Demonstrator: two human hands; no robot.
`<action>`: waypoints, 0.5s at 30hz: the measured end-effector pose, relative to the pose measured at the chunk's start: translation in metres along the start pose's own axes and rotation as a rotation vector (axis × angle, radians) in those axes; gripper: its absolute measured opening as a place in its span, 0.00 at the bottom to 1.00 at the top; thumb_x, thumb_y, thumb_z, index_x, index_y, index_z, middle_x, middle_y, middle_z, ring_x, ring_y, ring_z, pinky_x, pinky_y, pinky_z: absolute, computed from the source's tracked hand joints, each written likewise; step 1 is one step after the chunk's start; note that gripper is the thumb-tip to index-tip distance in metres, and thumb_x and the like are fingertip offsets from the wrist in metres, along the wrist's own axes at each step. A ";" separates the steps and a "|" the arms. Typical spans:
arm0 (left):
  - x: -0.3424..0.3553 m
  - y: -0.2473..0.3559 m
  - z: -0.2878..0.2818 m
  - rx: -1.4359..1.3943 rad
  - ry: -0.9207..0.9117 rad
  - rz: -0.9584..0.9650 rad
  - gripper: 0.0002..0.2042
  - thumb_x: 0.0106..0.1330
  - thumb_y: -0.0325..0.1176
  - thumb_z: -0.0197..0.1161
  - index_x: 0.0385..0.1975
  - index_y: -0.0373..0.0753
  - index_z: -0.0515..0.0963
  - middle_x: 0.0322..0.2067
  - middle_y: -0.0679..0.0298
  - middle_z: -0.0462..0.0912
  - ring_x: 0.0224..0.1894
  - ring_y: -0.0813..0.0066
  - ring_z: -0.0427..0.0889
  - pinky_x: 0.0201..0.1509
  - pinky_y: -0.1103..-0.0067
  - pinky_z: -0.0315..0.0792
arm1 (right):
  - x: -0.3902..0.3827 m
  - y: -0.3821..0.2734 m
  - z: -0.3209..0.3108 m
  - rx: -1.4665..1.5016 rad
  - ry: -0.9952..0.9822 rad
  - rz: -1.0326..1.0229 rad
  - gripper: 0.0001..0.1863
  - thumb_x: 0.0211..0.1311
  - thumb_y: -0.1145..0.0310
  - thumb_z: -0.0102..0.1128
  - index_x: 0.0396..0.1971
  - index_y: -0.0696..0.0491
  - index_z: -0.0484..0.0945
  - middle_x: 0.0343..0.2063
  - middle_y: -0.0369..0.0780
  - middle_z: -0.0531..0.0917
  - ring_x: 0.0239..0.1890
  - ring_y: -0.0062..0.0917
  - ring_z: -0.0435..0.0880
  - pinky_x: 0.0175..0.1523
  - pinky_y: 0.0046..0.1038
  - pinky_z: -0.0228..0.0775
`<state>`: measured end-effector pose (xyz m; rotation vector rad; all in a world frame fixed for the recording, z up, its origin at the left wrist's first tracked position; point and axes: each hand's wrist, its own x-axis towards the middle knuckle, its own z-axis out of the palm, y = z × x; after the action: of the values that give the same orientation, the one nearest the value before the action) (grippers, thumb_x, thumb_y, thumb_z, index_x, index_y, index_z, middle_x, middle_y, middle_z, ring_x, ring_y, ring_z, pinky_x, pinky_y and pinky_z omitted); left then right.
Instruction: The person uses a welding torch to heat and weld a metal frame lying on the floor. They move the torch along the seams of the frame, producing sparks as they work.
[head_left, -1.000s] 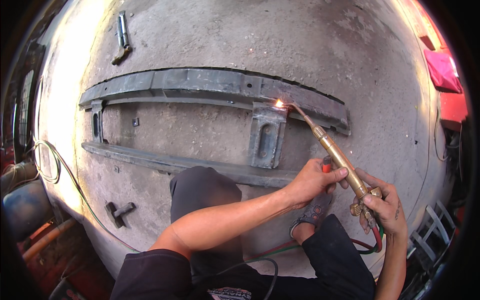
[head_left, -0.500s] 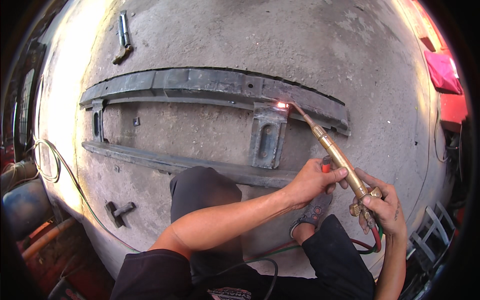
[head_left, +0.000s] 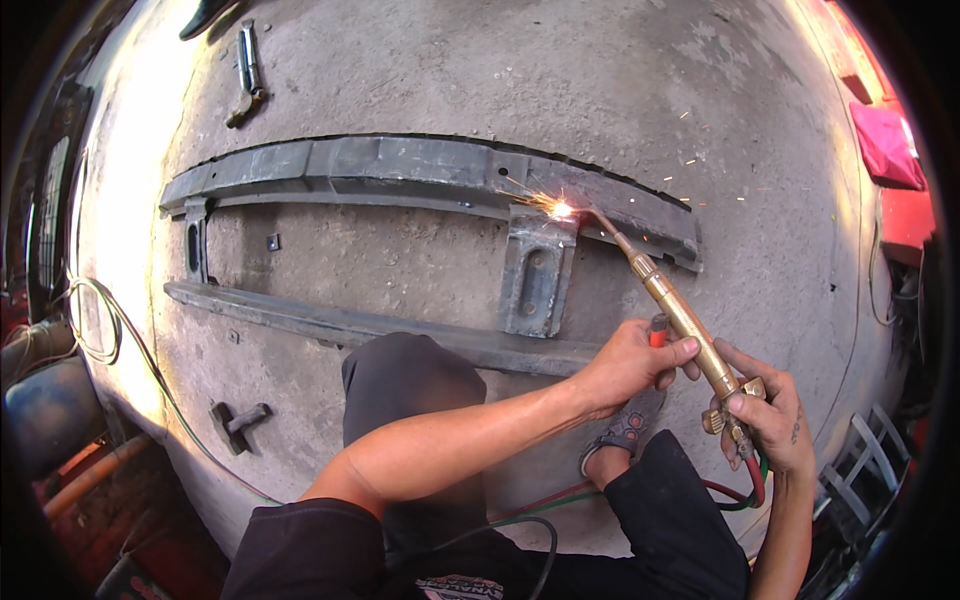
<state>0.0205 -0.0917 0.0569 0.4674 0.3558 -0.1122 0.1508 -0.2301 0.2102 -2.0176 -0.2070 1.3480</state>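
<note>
My left hand (head_left: 648, 360) holds an orange, dark-topped cylinder (head_left: 657, 335), with its thumb against the brass cutting torch (head_left: 675, 310). My right hand (head_left: 762, 420) is closed round the torch's valve end, where red and green hoses (head_left: 755, 485) join. The torch's bent tip meets the grey curved steel beam (head_left: 400, 165) at a bright glowing point (head_left: 563, 210) throwing sparks, at the top of an upright bracket (head_left: 535, 280). A second steel rail (head_left: 300, 315) lies nearer me, with another bracket (head_left: 195, 250) at the left end.
A folded metal tool (head_left: 245, 75) lies beyond the beam, near a dark shape (head_left: 205, 15), possibly a shoe. A hammer (head_left: 238, 425), coiled hoses (head_left: 95, 330), a blue tank (head_left: 50, 420) and my knee (head_left: 410, 385) are nearer. Pink cloth (head_left: 885, 145) and metal frames (head_left: 865, 460) line the right.
The glow at the torch tip has grown into a spray of sparks. The dark shape has appeared at the top left. My hands and torch have barely moved.
</note>
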 end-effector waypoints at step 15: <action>-0.002 0.000 0.000 -0.003 0.001 -0.004 0.14 0.75 0.42 0.68 0.45 0.36 0.83 0.33 0.65 0.85 0.28 0.84 0.74 0.32 0.82 0.70 | -0.003 -0.003 0.003 0.040 -0.024 -0.010 0.41 0.60 0.57 0.69 0.69 0.66 0.72 0.26 0.41 0.80 0.20 0.23 0.82 0.19 0.24 0.72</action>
<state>0.0186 -0.0920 0.0574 0.4637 0.3585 -0.1157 0.1474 -0.2278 0.2134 -1.9662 -0.1993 1.3602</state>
